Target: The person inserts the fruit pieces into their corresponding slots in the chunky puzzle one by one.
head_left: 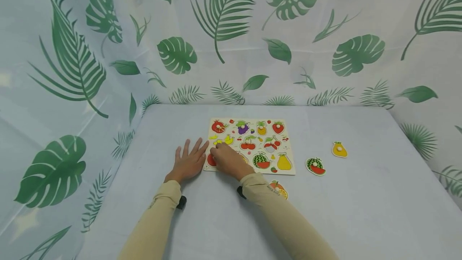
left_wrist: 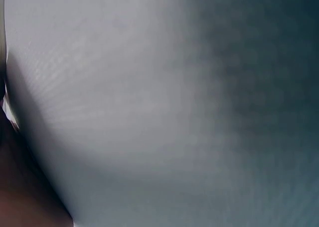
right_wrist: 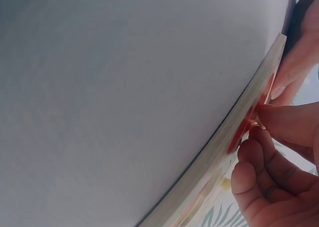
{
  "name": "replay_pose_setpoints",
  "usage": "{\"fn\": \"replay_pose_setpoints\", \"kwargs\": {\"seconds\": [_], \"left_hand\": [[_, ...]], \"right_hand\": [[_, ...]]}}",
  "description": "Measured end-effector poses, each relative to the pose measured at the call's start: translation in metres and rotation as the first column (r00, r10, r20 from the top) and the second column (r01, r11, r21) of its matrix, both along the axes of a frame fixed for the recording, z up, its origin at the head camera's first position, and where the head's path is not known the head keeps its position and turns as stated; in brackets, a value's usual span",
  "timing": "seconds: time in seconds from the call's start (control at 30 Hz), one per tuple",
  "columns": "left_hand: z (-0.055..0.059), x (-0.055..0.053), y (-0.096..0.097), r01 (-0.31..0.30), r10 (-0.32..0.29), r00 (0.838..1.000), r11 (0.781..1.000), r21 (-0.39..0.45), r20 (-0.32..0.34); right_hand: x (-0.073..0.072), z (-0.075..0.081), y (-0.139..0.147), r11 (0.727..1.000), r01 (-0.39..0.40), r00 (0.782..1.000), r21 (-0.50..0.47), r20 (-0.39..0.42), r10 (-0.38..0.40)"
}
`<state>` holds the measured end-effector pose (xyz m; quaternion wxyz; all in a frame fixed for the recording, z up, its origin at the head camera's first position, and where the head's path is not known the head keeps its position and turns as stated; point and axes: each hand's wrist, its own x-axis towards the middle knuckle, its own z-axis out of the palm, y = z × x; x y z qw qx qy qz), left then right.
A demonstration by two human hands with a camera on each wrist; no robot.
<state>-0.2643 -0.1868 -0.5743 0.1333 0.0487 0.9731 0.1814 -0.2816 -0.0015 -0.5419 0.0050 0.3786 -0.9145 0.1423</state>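
A wooden fruit puzzle board (head_left: 255, 173) lies flat on the table. At its lower left corner, my right hand (head_left: 228, 159) pinches a red fruit puzzle piece (head_left: 211, 160), mostly covered by the fingers in the head view. In the right wrist view, thumb and fingertips of the right hand (right_wrist: 271, 172) meet at the red piece (right_wrist: 242, 128), which lies against the board (right_wrist: 212, 149). My left hand (head_left: 188, 161) rests with fingers spread at the board's left edge, its fingertips right by the rim. The left wrist view shows mostly blurred white cloth.
Right of the board lie a watermelon piece (head_left: 315, 166) and a pear piece (head_left: 339, 149), both with knobs. An orange piece (head_left: 278, 189) lies below the board, partly behind the right sleeve. A leaf-patterned cloth (head_left: 231, 75) hangs behind the table.
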Motion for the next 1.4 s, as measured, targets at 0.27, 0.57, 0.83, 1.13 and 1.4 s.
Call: {"fn": "replay_pose_setpoints", "kwargs": {"seconds": [0.27, 0.57, 0.83, 1.13, 1.4], "left_hand": [[-0.004, -0.002, -0.003, 0.009, -0.009, 1.000, 1.000, 0.013, -0.001], [0.000, 0.000, -0.001, 0.000, 0.000, 1.000, 1.000, 0.001, 0.009], [0.000, 0.000, -0.002, 0.001, -0.001, 1.000, 1.000, -0.002, 0.020], [-0.003, -0.003, -0.001, -0.005, 0.005, 1.000, 1.000, 0.016, 0.018], [0.000, 0.001, 0.000, -0.004, 0.004, 1.000, 1.000, 0.004, 0.001]], "right_hand": [[0.001, 0.001, 0.001, 1.000, -0.008, 1.000, -0.003, 0.009, 0.008], [0.004, 0.004, 0.010, 0.999, 0.021, 0.996, -0.030, 0.092, -0.018], [0.009, 0.008, 0.028, 0.996, 0.042, 0.993, -0.080, 0.114, -0.033], [0.014, 0.013, 0.049, 0.988, 0.023, 0.995, -0.155, 0.094, -0.009], [0.018, 0.013, 0.079, 0.984, 0.039, 0.998, -0.176, 0.051, -0.030]]}}
